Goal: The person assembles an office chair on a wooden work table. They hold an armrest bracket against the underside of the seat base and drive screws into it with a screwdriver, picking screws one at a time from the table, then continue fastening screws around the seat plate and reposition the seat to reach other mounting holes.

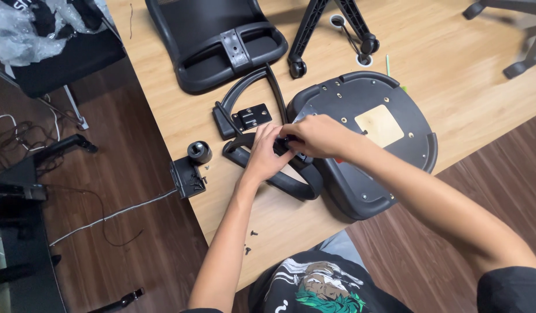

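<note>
An upturned black chair seat (369, 145) with a square wooden patch lies on the wooden table (453, 75). A curved black armrest (291, 182) rests against the seat's left edge. My left hand (265, 153) grips the armrest's upper end. Fingers of my right hand (317, 136) are pinched on a small black part where the armrest meets the seat; the part itself is mostly hidden. A second armrest (247, 107) with its mounting plate lies just beyond my hands.
A black chair backrest (213, 40) lies at the far side, beside a wheeled star base (332, 29). A black bracket (188, 175) and a cylinder (199, 152) sit at the table's left edge. Loose screws (250, 240) lie near me. Cables run over the floor on the left.
</note>
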